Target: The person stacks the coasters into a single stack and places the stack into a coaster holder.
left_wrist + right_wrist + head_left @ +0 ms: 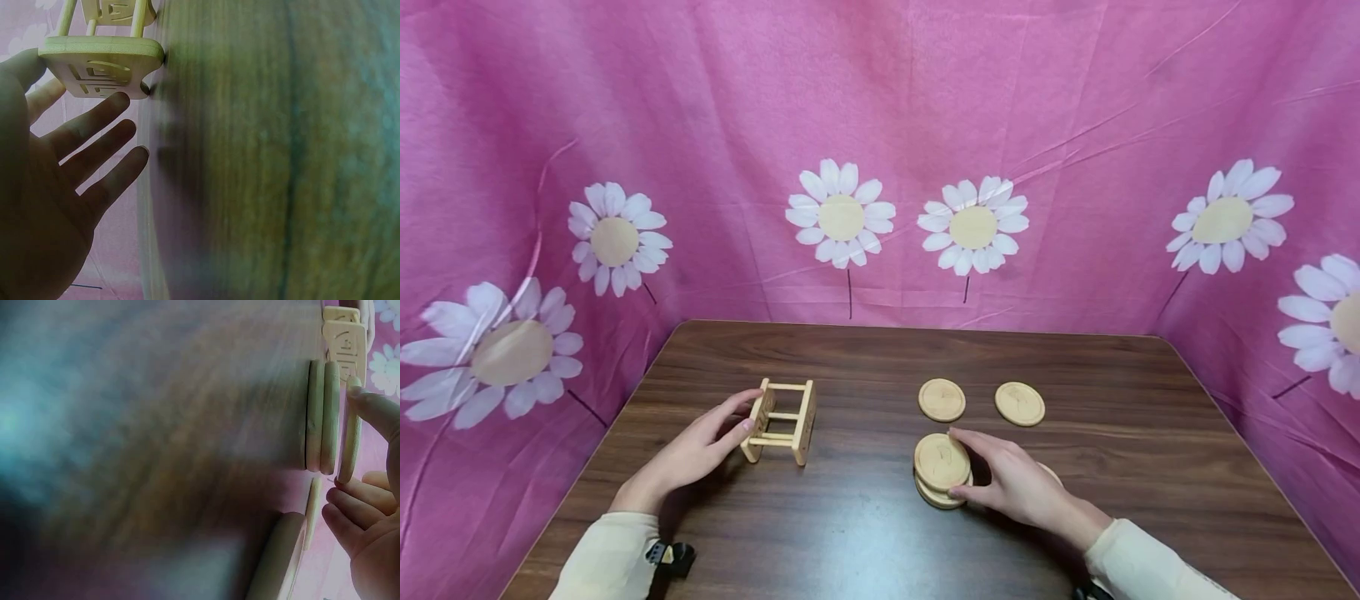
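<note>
Fingers [976,442] and thumb of the right hand [1024,487] pinch a round wooden disc [942,462] by its edge, just above a stack of two discs [330,419]. Another disc [1050,472] is partly hidden behind that hand; two more discs [942,400] lie flat farther back. The left hand [700,450], fingers spread and nearly straight, touches the side of a small wooden rack [806,423], which stands on the brown table [857,517] to the left. Daisy-printed pink cloth [910,100] hangs behind and at both sides.

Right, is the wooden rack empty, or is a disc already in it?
Empty: the head view shows bare table between the rods of the rack, with nothing slotted in.
</note>
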Tool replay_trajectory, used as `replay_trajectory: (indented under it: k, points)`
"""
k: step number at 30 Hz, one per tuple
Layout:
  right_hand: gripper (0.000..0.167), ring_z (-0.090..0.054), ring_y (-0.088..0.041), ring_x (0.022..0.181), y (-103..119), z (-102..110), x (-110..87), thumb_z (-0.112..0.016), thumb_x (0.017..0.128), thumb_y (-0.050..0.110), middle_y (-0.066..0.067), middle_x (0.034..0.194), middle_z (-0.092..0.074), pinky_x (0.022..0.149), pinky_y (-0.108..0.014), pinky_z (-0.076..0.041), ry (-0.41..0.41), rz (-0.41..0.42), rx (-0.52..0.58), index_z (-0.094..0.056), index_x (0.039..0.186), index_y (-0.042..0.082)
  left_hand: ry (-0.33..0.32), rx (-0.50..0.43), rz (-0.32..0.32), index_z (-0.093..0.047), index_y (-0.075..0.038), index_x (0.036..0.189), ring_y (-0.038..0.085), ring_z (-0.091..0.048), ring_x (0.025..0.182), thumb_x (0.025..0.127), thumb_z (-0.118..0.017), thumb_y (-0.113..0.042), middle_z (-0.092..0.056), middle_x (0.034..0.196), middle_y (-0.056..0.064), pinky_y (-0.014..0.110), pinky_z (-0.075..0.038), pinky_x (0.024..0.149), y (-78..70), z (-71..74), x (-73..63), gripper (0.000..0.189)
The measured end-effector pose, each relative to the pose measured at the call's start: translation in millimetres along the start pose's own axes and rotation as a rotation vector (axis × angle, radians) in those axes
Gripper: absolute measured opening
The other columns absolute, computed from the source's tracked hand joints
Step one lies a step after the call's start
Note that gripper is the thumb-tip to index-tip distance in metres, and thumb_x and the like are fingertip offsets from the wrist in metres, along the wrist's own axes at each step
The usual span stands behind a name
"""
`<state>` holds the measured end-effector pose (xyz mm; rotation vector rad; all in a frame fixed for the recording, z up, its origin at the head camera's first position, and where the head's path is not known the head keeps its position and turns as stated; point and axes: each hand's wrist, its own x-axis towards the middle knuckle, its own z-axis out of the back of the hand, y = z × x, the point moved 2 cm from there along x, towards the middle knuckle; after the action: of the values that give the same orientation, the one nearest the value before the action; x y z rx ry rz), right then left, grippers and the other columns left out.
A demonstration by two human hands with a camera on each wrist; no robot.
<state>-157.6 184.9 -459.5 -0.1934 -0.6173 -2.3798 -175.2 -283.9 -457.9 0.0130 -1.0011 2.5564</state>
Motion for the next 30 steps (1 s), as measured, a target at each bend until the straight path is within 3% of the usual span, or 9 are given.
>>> replay_trajectory:
  k: [13,30]
  points:
    - [0.072,-0.075,-0.027,0.119,1,2,-11.0,-0.096,0.081,0.034,-0.01,0.133,-0.077,0.1,-0.046,-0.062,-0.042,0.029,-0.036,-0.068,0.139,0.003,0.002,0.0,0.009,-0.047,-0.014,0.162,0.032,-0.066,0.129,0.114,-0.056,-0.022,-0.069,0.141,0.017,0.053,-0.055,0.107,-1.0,-0.8,0.8,0.049]
    - [0.073,-0.076,-0.029,0.117,0,-5,-12.7,-0.097,0.08,0.029,-0.013,0.132,-0.076,0.098,-0.046,-0.063,-0.053,0.083,-0.023,-0.066,0.139,-0.002,0.01,-0.009,0.017,-0.046,-0.017,0.162,0.032,-0.065,0.13,0.114,-0.056,-0.023,-0.069,0.142,0.017,0.056,-0.054,0.107,-0.5,0.4,0.5,0.05]
